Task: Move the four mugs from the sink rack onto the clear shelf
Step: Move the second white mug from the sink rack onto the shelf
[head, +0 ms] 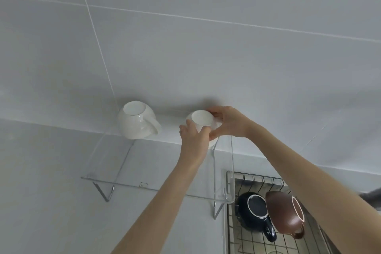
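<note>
A white mug [137, 119] stands upside down on the clear shelf [127, 173] against the tiled wall, handle pointing right. To its right a second white mug [203, 118], also bottom up, sits on the shelf between both hands. My left hand [193, 140] grips its near side and my right hand [226, 122] wraps its far right side. Below right, a dark blue mug [254, 215] and a brown mug [284, 213] lie upside down in the black wire sink rack [259, 179].
The clear shelf hangs on metal brackets [105, 193], with free room between the two white mugs and along its front edge. Grey tiled wall fills the view above. A grey object [373, 194] shows at the right edge.
</note>
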`<act>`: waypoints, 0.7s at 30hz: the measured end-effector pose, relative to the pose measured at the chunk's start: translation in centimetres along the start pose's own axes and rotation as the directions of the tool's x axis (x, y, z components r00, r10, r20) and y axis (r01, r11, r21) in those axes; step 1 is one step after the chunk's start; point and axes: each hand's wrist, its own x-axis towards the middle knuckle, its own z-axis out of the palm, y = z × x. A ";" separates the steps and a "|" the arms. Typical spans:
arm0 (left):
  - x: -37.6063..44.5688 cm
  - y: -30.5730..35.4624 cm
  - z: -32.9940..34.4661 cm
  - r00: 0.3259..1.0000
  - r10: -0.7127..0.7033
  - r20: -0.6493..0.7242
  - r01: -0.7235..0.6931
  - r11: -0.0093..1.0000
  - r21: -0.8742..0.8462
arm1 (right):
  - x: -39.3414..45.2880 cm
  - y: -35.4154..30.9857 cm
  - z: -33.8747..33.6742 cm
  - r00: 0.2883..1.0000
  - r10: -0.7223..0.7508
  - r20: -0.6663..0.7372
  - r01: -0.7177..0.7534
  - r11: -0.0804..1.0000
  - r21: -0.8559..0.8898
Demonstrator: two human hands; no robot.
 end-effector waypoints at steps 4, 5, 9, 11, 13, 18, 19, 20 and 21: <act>-0.2 -0.1 0.4 1.000 0.006 -0.007 -0.006 1.000 0.006 | 0.6 0.5 -0.3 0.998 -0.008 0.068 0.007 1.000 0.010; -0.2 -0.2 0.4 1.000 0.011 -0.014 -0.011 1.000 0.005 | 0.7 0.7 -0.4 0.998 -0.004 0.070 0.003 1.000 0.009; -0.4 -0.1 0.7 0.999 0.022 -0.041 -0.022 1.000 0.011 | 0.7 1.1 -0.3 0.997 0.015 0.075 -0.017 0.999 0.027; -0.4 -0.1 0.7 0.998 0.017 -0.055 -0.016 1.000 0.020 | 0.3 1.3 -0.4 0.998 0.041 0.041 -0.042 0.999 0.031; -0.4 -0.1 0.8 0.998 0.002 -0.070 0.001 0.999 0.043 | -0.6 1.5 -0.9 0.998 0.066 -0.009 -0.065 0.996 0.067; -2.5 0.2 2.6 0.971 0.216 -0.104 -0.181 0.946 0.271 | -5.7 3.0 -3.7 0.984 0.082 -0.160 -0.051 0.980 0.192; -3.3 0.3 3.4 0.956 0.282 -0.084 -0.247 0.923 0.295 | -7.2 3.6 -4.3 0.978 0.096 -0.184 -0.056 0.976 0.211; -4.1 0.5 4.2 0.939 0.339 -0.052 -0.307 0.899 0.313 | -8.7 4.3 -4.8 0.972 0.114 -0.207 -0.065 0.971 0.231; -4.7 0.5 5.1 0.922 0.386 -0.017 -0.360 0.874 0.326 | -10.2 5.1 -5.3 0.964 0.136 -0.228 -0.076 0.964 0.253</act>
